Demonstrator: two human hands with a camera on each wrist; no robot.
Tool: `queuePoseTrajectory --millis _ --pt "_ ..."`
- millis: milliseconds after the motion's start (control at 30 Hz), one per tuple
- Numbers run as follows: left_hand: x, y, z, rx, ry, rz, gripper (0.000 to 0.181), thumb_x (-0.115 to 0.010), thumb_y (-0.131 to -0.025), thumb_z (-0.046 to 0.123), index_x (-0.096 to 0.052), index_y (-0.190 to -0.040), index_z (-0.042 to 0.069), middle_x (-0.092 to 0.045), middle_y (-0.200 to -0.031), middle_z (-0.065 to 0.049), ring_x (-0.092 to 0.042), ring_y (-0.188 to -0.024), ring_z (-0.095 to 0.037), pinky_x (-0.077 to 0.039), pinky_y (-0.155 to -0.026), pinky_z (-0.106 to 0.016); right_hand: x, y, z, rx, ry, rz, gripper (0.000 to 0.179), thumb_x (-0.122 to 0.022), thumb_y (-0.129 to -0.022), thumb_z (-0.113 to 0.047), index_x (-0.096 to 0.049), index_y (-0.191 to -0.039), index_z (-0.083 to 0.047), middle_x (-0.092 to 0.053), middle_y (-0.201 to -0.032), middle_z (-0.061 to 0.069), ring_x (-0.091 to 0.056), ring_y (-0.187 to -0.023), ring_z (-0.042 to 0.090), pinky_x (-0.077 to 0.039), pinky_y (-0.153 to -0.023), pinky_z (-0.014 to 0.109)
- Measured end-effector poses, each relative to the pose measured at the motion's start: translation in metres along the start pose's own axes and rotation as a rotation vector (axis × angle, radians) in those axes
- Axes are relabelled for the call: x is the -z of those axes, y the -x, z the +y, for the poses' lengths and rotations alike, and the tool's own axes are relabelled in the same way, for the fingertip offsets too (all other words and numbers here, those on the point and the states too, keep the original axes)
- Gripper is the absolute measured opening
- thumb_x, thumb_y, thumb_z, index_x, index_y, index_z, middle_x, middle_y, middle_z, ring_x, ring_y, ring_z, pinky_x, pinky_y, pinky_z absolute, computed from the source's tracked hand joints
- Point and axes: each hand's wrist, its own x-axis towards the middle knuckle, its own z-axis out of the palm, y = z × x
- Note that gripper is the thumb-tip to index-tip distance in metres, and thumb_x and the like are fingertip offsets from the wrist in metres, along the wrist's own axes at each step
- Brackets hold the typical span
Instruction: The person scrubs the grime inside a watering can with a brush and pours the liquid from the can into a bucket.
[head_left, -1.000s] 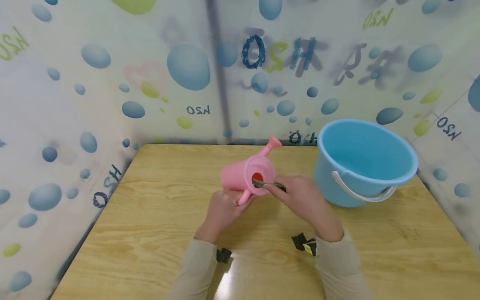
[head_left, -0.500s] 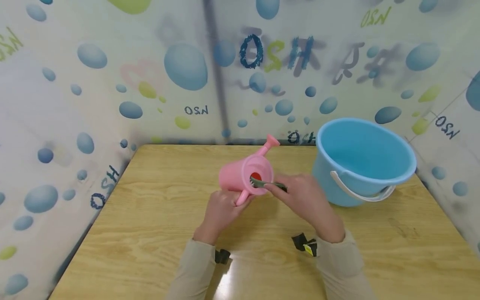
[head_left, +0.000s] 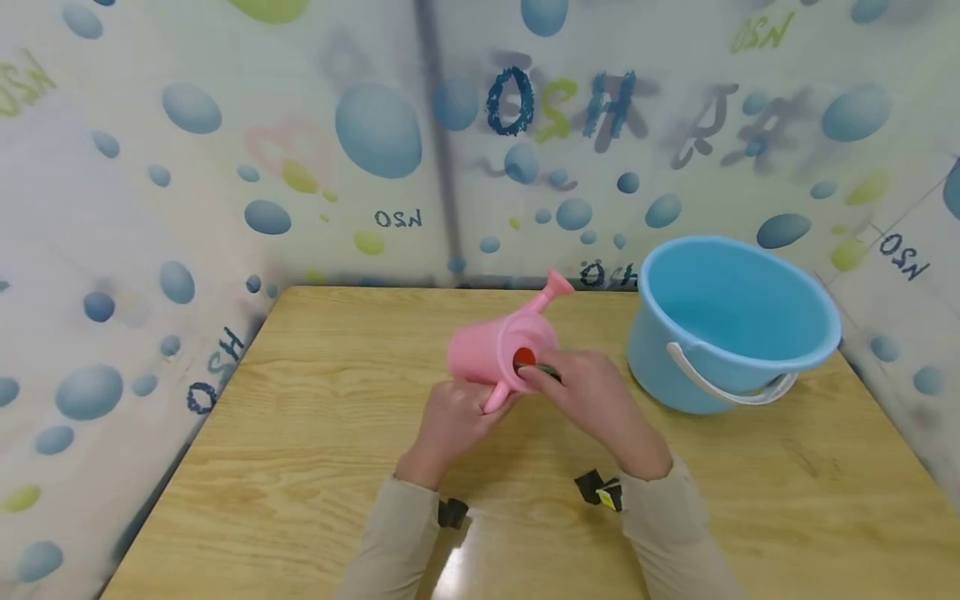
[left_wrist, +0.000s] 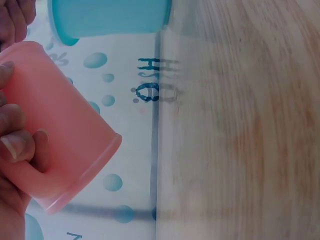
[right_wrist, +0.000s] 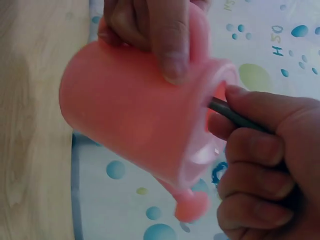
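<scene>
A pink watering can (head_left: 476,350) is tipped on its side above the table, its open mouth facing right and its spout pointing to the back. My left hand (head_left: 453,417) grips it by the handle (left_wrist: 30,180), fingers curled round. In my right hand (head_left: 600,396) is a dark green toothbrush (right_wrist: 235,117), pinched by thumb and forefinger with the other fingers curled round its handle. The brush's head end reaches into the can's mouth and is hidden there. A red spot (head_left: 523,358) shows inside the can.
A light blue bucket (head_left: 645,367) with a white handle stands at the back right of the wooden table (head_left: 300,467). Small black pieces (head_left: 590,486) show beside the sleeves. Bubble-patterned sheeting (head_left: 375,125) closes off the back and sides.
My right hand has moved left toward the can's mouth, taking the toothbrush deeper inside, so its bristles no longer show. The left hand keeps its grip; the can's pose is nearly the same.
</scene>
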Motion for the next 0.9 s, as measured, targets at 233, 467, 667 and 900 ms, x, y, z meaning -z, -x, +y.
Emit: queuePoseTrajectory --millis 233,467,667,900 --pt "0.003 0.003 0.001 0.042 0.024 -0.012 0.052 -0.045 -0.089 0.047 -0.030 -0.049 0.017 -0.023 -0.045 0.009 -0.021 -0.040 -0.003 -0.016 -0.041 -0.016 0.011 0.007 0.001 0.027 0.008 0.001 0.015 -0.060 -0.084 -0.036 -0.057 -0.078 -0.023 -0.030 -0.050 -0.011 -0.033 -0.045 0.006 -0.030 -0.045 0.022" --pt "0.003 0.005 0.001 0.070 0.031 -0.042 0.052 -0.045 -0.089 0.048 -0.031 -0.049 0.017 -0.024 -0.045 0.010 -0.021 -0.041 -0.002 -0.017 -0.040 -0.016 0.019 0.014 -0.002 0.009 -0.021 -0.010 0.011 -0.061 -0.084 -0.033 -0.062 -0.085 -0.023 -0.026 -0.049 -0.010 -0.029 -0.043 0.005 -0.029 -0.044 0.022" --pt "0.004 0.003 0.000 0.057 0.043 -0.018 0.050 -0.054 -0.087 0.042 -0.031 -0.049 0.017 -0.025 -0.045 0.009 -0.021 -0.041 -0.002 -0.017 -0.039 -0.016 0.022 0.014 -0.003 0.014 -0.007 -0.013 0.014 -0.061 -0.084 -0.033 -0.056 -0.076 -0.022 -0.027 -0.049 -0.010 -0.029 -0.043 0.005 -0.029 -0.044 0.022" --pt "0.004 -0.001 -0.004 0.085 0.069 -0.040 0.050 -0.054 -0.087 0.042 -0.032 -0.050 0.016 -0.025 -0.045 0.010 -0.022 -0.040 -0.002 -0.019 -0.039 -0.016 0.025 0.009 -0.003 0.006 -0.016 -0.018 0.017 -0.061 -0.084 -0.031 -0.055 -0.073 -0.019 -0.029 -0.050 -0.009 -0.031 -0.043 0.006 -0.029 -0.044 0.023"
